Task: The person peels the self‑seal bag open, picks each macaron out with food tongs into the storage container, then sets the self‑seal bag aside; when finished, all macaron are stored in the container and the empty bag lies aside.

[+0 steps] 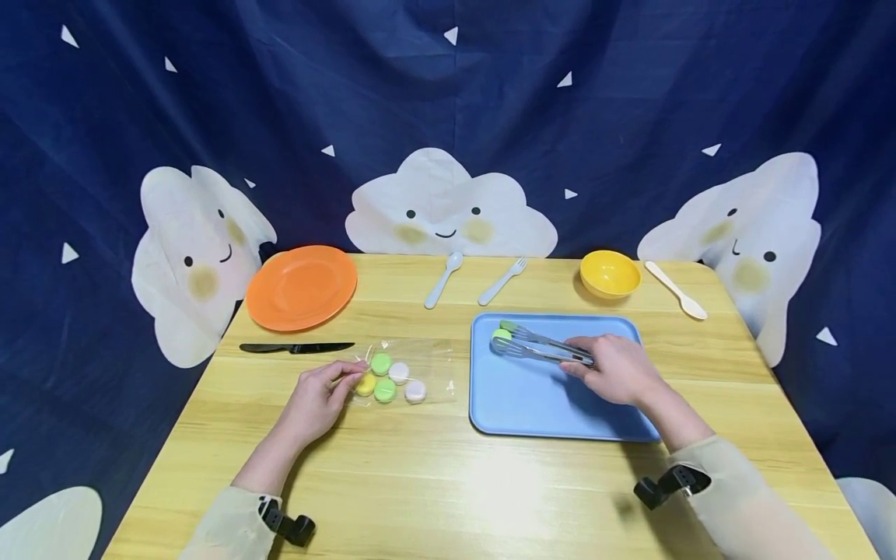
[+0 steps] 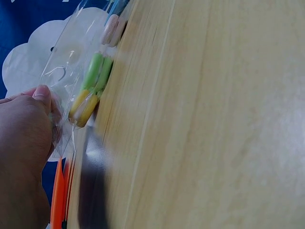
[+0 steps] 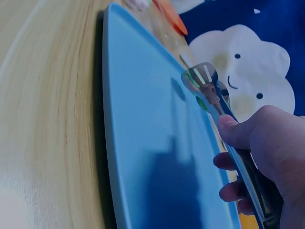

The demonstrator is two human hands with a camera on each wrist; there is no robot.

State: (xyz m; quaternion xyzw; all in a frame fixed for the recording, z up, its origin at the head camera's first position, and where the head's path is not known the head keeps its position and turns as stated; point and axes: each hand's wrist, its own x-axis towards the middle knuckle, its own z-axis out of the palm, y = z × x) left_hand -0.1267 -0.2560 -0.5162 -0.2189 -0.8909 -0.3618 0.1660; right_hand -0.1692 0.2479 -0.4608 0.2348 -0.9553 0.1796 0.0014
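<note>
My left hand [image 1: 318,397] pinches the left end of a clear plastic bag [image 1: 439,369] between thumb and fingers. Inside lie several macarons: a yellow one [image 1: 365,384], green ones [image 1: 385,390] and pale lilac ones [image 1: 415,391]. In the left wrist view the thumb presses on the film beside the yellow macaron [image 2: 82,107]. Metal tongs [image 1: 549,356] are gripped in my right hand [image 1: 619,369], over the blue tray [image 1: 532,404]. A green macaron [image 1: 501,335] sits between the tong heads, near the tray's far left corner; the slotted head partly hides it in the right wrist view.
Left of the bag are an orange plate [image 1: 301,288] and a black knife [image 1: 297,348]. Along the back lie a grey spoon [image 1: 442,281], a grey fork [image 1: 502,281], a yellow bowl [image 1: 610,274] and a cream spoon [image 1: 677,291]. A blue curtain [image 1: 392,93] hangs behind the table.
</note>
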